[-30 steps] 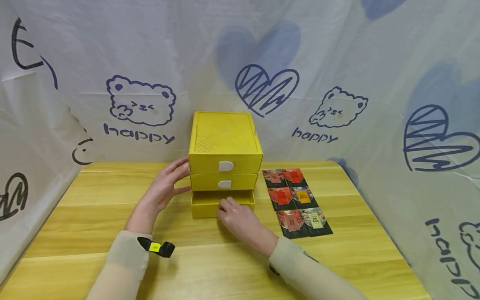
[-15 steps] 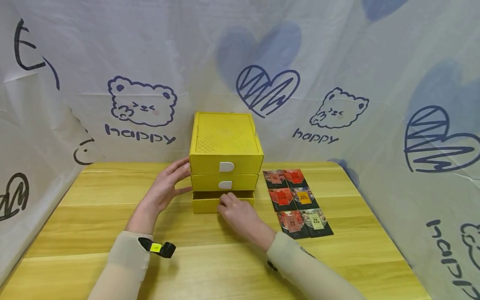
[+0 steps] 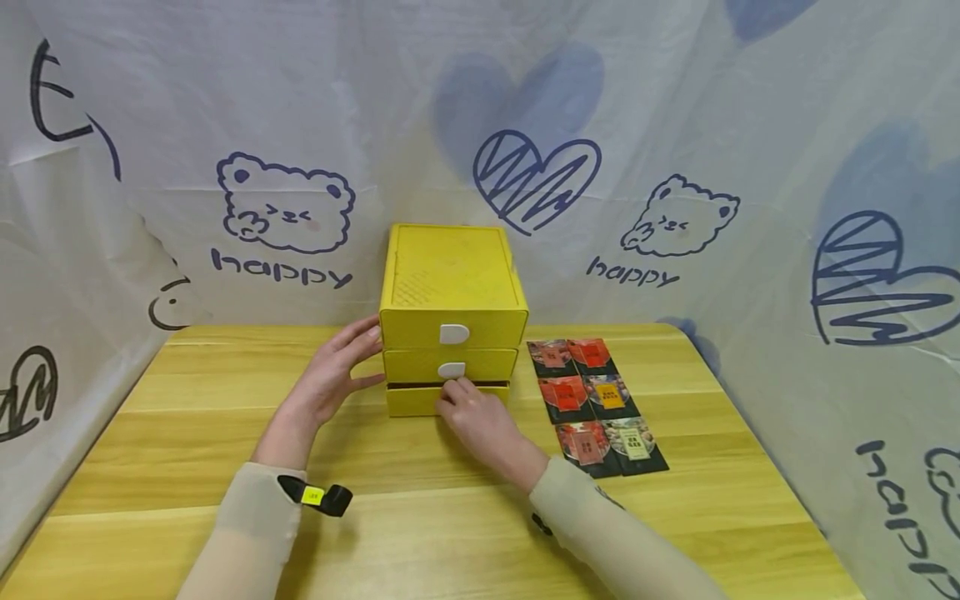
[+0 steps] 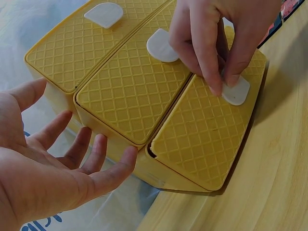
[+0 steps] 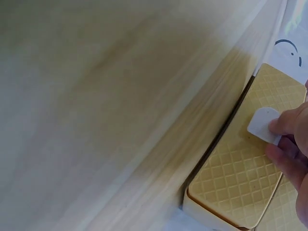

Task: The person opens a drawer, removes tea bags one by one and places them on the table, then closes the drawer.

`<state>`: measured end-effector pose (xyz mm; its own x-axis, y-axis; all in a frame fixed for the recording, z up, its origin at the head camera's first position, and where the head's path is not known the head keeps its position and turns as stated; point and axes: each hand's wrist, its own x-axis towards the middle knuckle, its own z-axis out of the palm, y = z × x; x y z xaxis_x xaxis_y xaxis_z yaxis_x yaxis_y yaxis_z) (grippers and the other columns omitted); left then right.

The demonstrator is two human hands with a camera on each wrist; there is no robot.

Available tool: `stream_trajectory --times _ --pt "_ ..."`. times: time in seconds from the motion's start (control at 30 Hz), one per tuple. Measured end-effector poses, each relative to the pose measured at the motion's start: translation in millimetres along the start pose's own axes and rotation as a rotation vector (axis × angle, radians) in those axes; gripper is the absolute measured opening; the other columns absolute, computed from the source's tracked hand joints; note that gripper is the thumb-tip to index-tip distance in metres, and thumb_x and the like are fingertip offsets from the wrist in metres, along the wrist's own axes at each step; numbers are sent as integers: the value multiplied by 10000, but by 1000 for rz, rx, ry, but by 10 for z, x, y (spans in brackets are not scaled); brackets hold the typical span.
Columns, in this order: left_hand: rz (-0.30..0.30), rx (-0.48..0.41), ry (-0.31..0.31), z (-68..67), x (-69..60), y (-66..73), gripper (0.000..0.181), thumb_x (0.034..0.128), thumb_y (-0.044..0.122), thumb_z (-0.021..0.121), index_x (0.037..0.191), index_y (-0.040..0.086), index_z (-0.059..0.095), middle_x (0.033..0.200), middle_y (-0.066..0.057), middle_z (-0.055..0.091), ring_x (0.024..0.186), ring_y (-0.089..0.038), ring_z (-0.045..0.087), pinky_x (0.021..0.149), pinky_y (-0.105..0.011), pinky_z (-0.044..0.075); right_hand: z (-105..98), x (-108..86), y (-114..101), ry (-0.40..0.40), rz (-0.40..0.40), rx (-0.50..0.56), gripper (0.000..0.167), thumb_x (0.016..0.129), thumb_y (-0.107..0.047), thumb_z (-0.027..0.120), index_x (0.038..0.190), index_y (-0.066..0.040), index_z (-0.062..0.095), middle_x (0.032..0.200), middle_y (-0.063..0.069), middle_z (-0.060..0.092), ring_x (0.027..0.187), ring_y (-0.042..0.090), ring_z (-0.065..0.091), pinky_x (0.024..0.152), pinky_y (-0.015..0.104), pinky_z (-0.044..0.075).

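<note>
A yellow three-drawer storage box [image 3: 453, 267] stands at the back middle of the table, each drawer front bearing a white tab handle. Its bottom drawer [image 3: 411, 402] sticks out slightly, leaving a thin dark gap above. My right hand [image 3: 480, 421] pinches the bottom drawer's white handle [image 4: 237, 91] between thumb and fingers; in the right wrist view, part of that handle [image 5: 263, 124] shows beside the thumb. My left hand [image 3: 330, 379] is at the box's left side with fingers spread, fingertips against the side wall. The top and middle drawers look flush.
Several seasoning-like packets, black with red, orange and pale labels [image 3: 566, 398], lie in two columns on the wooden table [image 3: 420, 517], right of the box. A white cloth [image 3: 420, 100] printed with hearts and bears hangs close behind the box.
The bottom drawer has slid inward, from plainly pulled out to nearly closed, with my right hand moving along on its handle. My left hand has stayed at the box's side.
</note>
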<state>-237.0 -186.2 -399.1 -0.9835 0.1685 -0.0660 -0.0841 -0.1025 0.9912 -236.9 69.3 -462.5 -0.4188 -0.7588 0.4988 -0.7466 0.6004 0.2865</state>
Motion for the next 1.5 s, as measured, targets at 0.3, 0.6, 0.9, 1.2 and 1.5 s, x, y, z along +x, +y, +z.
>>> stream_trajectory --times 0.3,0.6,0.9,1.2,1.5 --pt "-4 -4 2 0 1 -3 676 1100 385 515 1654 97 256 1708 -124 215 1540 -377 234 1172 -655 337 20 15 -3 13 18 -2 122 947 -24 746 979 -125 807 996 30 661 928 161 645 554 235 569" --pt "-7 -12 2 -1 2 16 666 1103 378 512 1655 103 259 1706 -121 220 1539 -376 234 1176 -649 337 34 52 -14 13 27 -58 109 965 -42 733 935 -128 792 958 32 638 879 161 635 500 251 548" --pt "-11 -14 4 5 -7 36 697 1092 405 530 1657 105 255 1711 -119 204 1542 -369 229 1180 -652 327 44 76 -16 26 28 -74 107 923 -24 767 886 -120 793 956 29 672 868 169 653 493 256 552" --pt "1 -1 5 18 -8 25 690 1093 406 525 1655 103 264 1706 -122 222 1535 -368 243 1172 -649 342 -19 51 -8 7 35 -61 127 911 -19 774 948 -137 804 968 9 692 893 148 661 530 239 568" --pt "33 40 67 36 -54 18 665 1095 386 531 1638 75 305 1678 -140 281 1512 -374 294 1169 -622 365 -185 -48 71 55 88 112 159 896 -52 801 1050 -90 804 1089 46 741 995 191 687 816 282 607"
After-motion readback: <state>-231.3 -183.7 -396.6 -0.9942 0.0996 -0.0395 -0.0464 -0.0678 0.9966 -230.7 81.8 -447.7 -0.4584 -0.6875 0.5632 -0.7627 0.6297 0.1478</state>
